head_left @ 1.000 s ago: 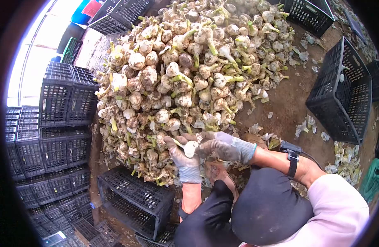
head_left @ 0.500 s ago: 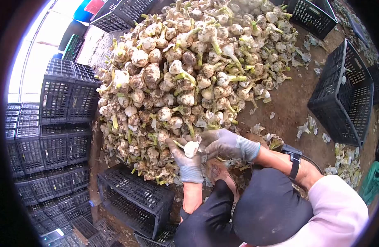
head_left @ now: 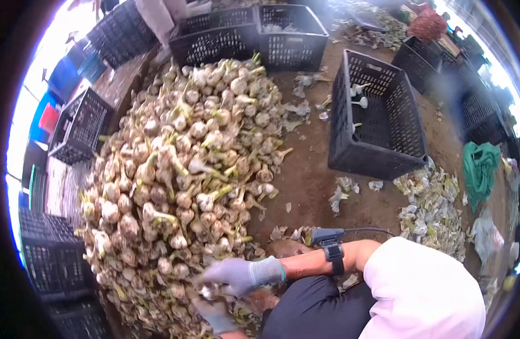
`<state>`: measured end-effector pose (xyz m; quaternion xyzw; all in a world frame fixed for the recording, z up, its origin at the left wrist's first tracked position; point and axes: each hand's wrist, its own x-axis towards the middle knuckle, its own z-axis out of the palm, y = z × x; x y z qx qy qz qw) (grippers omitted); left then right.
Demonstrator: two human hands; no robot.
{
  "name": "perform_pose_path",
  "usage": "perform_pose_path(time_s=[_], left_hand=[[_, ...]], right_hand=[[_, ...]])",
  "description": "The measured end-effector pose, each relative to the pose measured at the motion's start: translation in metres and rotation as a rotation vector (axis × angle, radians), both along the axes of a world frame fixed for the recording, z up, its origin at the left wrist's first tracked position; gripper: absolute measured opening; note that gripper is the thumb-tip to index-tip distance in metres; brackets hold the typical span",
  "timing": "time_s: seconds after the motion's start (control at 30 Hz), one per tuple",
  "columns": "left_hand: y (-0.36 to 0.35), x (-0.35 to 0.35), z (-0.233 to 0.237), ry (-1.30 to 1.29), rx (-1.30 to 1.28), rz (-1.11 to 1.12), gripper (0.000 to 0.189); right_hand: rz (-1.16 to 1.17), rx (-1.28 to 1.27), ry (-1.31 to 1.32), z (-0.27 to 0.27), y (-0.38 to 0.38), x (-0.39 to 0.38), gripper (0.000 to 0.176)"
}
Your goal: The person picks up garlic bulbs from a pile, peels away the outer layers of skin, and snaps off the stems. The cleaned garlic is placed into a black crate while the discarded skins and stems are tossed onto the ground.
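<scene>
A whitish garlic bulb point(head_left: 208, 292) is between my two gloved hands, low at the near edge of a big heap of garlic point(head_left: 175, 169). My left hand point(head_left: 213, 314), partly cut off by the frame's bottom, is closed round it from below. Over the top comes my right hand point(head_left: 233, 277), its fingers bent against the bulb and smeared by motion. Both gloves are grey with pale knitted cuffs. The heap's bulbs are dirt-stained, with green and tan stem stubs.
To the right stands a black crate point(head_left: 378, 152) with a few trimmed bulbs inside. Peeled skins point(head_left: 432, 214) and a green cloth point(head_left: 479, 169) lie beyond it. More crates point(head_left: 215, 48) line the back, beside a person's legs point(head_left: 155, 20); stacked crates point(head_left: 53, 248) stand left.
My view has swung right, showing more of the right-hand crate and the back. Both hands stay together at the bulb, and my right hand has moved over it.
</scene>
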<state>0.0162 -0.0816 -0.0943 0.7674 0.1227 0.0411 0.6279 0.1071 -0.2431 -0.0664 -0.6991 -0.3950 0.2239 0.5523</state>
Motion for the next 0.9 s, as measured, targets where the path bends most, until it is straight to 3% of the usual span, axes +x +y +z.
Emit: perform_pose_path(time_s=[0.03,0.07,0.1,0.13,0.17,0.2,0.23,0.27,0.3,0.33,0.4,0.43,0.5,0.53,0.57,0.6,0.63,0.7,0.8,0.9], left_hand=[[-0.028,0.004,0.014,0.001,-0.018,0.114,0.056],[-0.029,0.009,0.013,-0.010,-0.012,0.106,0.056],[-0.030,0.012,0.009,0.089,-0.513,0.072,0.053],[-0.034,0.012,0.007,0.189,-1.020,0.042,0.055],[-0.045,0.015,0.019,0.181,-1.029,0.054,0.055],[-0.058,0.023,0.043,0.253,-1.173,-0.095,0.055],[-0.060,0.028,0.057,0.316,-1.304,-0.243,0.057],[-0.054,0.028,0.047,0.339,-1.178,-0.194,0.054],[-0.046,0.025,0.029,0.324,-1.179,-0.156,0.054],[-0.034,0.020,0.008,0.320,-1.130,-0.013,0.052],[-0.019,0.019,-0.013,0.387,-1.174,0.332,0.041],[-0.019,0.017,-0.019,0.386,-1.173,0.352,0.041],[-0.018,0.017,-0.029,0.454,-1.112,0.396,0.030],[-0.036,0.023,-0.009,0.414,-1.043,0.337,0.025],[-0.037,0.023,-0.006,0.406,-1.036,0.337,0.025],[-0.037,0.023,-0.004,0.366,-0.975,0.259,0.027],[-0.037,0.021,-0.004,0.326,-0.913,0.182,0.030],[-0.030,0.014,-0.011,0.279,-0.904,0.171,0.034],[-0.035,0.013,0.003,0.500,-0.794,0.393,0.038],[-0.042,0.022,0.015,0.537,-0.773,0.288,0.039]], right_hand=[[-0.150,-0.081,-0.174,0.002,0.000,0.004,0.066],[0.031,-0.266,-0.188,0.001,-0.003,0.002,0.078],[0.025,-0.259,-0.190,-0.002,-0.010,0.003,0.078],[-0.058,-0.166,-0.161,-0.007,-0.022,0.007,0.068],[-0.129,-0.079,-0.132,-0.007,-0.038,0.011,0.058],[-0.142,-0.111,0.155,0.022,-0.066,0.024,0.046],[-0.347,-0.161,-0.055,0.019,-0.097,0.030,0.039],[-0.562,0.010,0.021,0.038,-0.132,0.040,0.028],[-0.791,-0.050,-0.495,0.059,-0.166,0.055,0.029],[-0.854,-0.358,-0.861,0.049,-0.220,0.072,0.031],[-1.177,-0.988,-1.166,0.107,-0.250,0.075,0.031],[-1.262,-1.309,-1.387,0.118,-0.253,0.075,0.032],[-1.074,-0.852,-1.139,0.091,-0.237,0.080,0.037],[-0.795,-0.496,-0.879,0.052,-0.238,0.102,0.042],[-0.771,-0.397,-0.501,0.034,-0.211,0.106,0.046],[-0.836,-0.530,-0.038,0.021,-0.183,0.125,0.050],[-0.842,-0.548,-0.046,-0.038,-0.177,0.158,0.058],[-0.757,-0.563,0.024,-0.062,-0.145,0.189,0.064],[-0.895,-0.402,0.045,-0.136,-0.120,0.198,0.063],[-1.061,-0.483,0.161,-0.096,-0.129,0.166,0.054]])
